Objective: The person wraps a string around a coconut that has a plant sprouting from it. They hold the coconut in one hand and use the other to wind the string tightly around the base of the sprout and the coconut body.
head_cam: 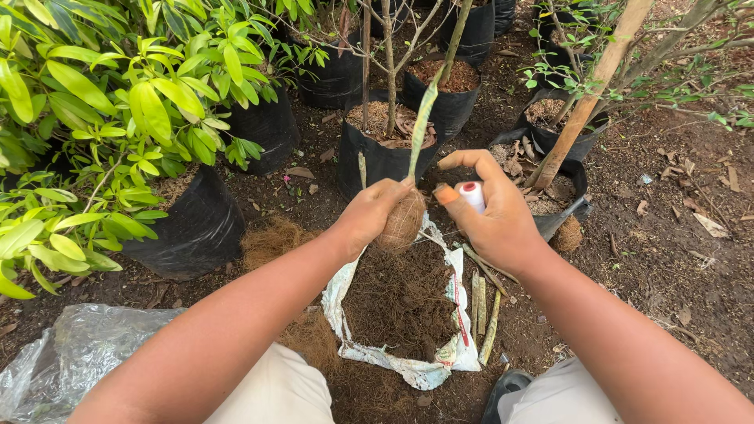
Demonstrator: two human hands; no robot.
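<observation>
**Cutting with fibre-wrapped base held over open soil bag**

Broadly, the ground is dark bare earth (667,259) ringed by black nursery bags (196,228), several with thin stems and one at left under a leafy green shrub (118,102). A crumpled clear plastic sheet (71,353) lies at lower left.

Centre: a white sack (428,369) folded open, full of dark brown fibrous soil (397,302). It sits between the knees, probably so loose material drops back in. Loose coconut fibre (271,239) is heaped just beside it at left; a few cut stem pieces (483,306) lie along its right edge.

Left hand (369,212): fingers curled shut around a ball of brown fibre (402,222) at the base of a long green cutting (424,118), which stands nearly upright above the sack.

Right hand (495,224): closed on a small white roll with a red core (472,194), likely tape, though the view is poor. Forefinger extended, thumb tip near the ball, roll close for wrapping.
</observation>
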